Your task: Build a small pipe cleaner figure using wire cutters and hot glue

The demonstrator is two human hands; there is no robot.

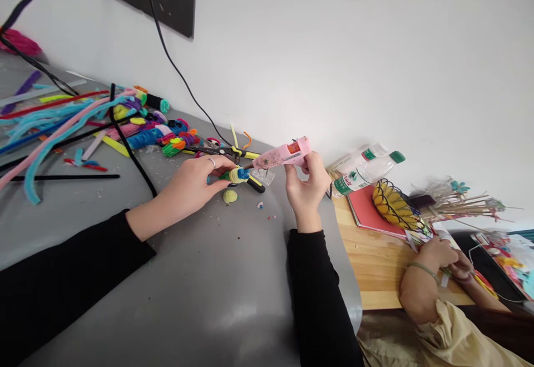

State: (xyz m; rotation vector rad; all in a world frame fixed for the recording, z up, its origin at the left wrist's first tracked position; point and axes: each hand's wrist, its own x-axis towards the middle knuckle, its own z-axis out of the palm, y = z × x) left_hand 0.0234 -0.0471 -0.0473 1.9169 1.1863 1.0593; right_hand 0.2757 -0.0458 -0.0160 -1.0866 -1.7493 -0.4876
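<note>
My right hand (pixel 306 186) grips a pink hot glue gun (pixel 279 157), its nozzle aimed left. Between the thumb and fingers of my left hand (pixel 200 180) is a small pipe-cleaner piece (pixel 237 175) in yellow, blue and green. The nozzle is close to the blue end; whether they touch I cannot tell. Just below on the grey table lies a small yellow-green coil (pixel 230 196). Pliers (pixel 221 151) with black and yellow handles lie behind my left hand, partly covered by it.
Loose pipe cleaners (pixel 62 125) and coiled colourful pieces (pixel 154 128) cover the left of the grey table (pixel 200 289). A black cord (pixel 179 72) hangs along the wall. To the right are plastic bottles (pixel 361 175), a yellow basket (pixel 394 206) and a co-worker's hands (pixel 442 256) at a wooden table.
</note>
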